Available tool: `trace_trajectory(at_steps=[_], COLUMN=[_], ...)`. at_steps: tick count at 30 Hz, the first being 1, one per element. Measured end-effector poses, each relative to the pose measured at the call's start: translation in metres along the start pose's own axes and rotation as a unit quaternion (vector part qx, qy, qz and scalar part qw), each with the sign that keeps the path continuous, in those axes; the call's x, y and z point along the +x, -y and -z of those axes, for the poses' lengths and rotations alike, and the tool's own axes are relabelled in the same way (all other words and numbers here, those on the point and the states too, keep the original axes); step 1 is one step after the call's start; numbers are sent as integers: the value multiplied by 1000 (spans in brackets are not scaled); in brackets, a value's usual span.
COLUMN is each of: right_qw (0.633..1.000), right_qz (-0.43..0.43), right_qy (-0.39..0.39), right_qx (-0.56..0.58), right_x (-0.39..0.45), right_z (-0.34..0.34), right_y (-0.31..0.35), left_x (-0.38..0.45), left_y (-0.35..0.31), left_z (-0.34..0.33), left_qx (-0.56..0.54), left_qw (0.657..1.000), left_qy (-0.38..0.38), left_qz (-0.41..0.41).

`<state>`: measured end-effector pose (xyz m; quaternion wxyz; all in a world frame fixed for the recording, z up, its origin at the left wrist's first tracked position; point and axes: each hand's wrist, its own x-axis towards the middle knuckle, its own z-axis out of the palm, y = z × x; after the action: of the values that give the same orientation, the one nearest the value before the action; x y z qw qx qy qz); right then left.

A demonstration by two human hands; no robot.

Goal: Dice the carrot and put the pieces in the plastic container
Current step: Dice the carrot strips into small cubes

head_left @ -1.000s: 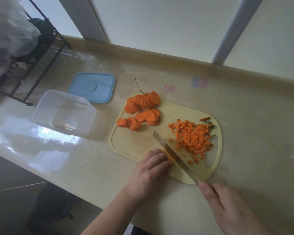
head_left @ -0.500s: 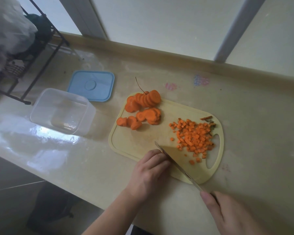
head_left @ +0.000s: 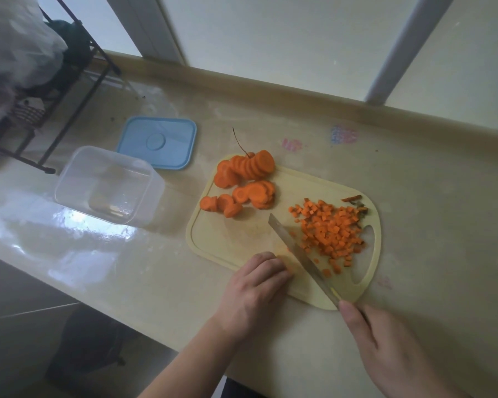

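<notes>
The right hand (head_left: 391,349) is gripping the knife (head_left: 301,258), fingers curled round its handle. The left hand (head_left: 253,291) is curling its fingers on the cutting board (head_left: 233,239) just beside the blade; I cannot tell if it holds carrot. A slip could nick them. Farther off, diced bits (head_left: 332,232) are piling near the edge and could spill. Slices (head_left: 247,179) are waiting; the container (head_left: 107,183) is sitting empty.

Right hand (head_left: 394,349) holding knife (head_left: 299,257), diced carrot (head_left: 331,231) on cutting board (head_left: 242,239)
</notes>
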<state>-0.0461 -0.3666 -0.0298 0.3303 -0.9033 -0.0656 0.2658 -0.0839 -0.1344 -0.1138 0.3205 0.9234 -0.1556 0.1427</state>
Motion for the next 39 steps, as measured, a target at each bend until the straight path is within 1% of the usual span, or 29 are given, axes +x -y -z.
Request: trace_trajectory(at_steps=[4,7,10,17,22,27,33,39], right_qw=[1000,999,997,996,998,998,1000,999], right_qz=[4,23,-3,-24,7,44,22,30], right_qy=[7,20,31,31,33,28,-1,9], right_qx=[2,-37,-75,-83,-51,-32,4,4], right_x=[-6,-12,-15,-17,-7,9,11,0], right_z=[6,4,1,-2,-15,-22,0,5], right_y=[4,5,1,2,2,17,1,10], left_x=[-4,-6,-6,-1,-1,-1,-3,-5], left_y=[-2,-2,-3,-3,-3,-2,-3,-4], left_z=[5,8,6,4,2,3,0,5], left_qx=[-9,-3,-5,-17,-27,-20,0,-35], left_qw=[1000,1000,1000,1000,999,1000,1000,998], left_qy=[-20,-21,-2,-5,-5,-6,-22,-49], left_qz=[0,-5,-1,11,17,12,9,11])
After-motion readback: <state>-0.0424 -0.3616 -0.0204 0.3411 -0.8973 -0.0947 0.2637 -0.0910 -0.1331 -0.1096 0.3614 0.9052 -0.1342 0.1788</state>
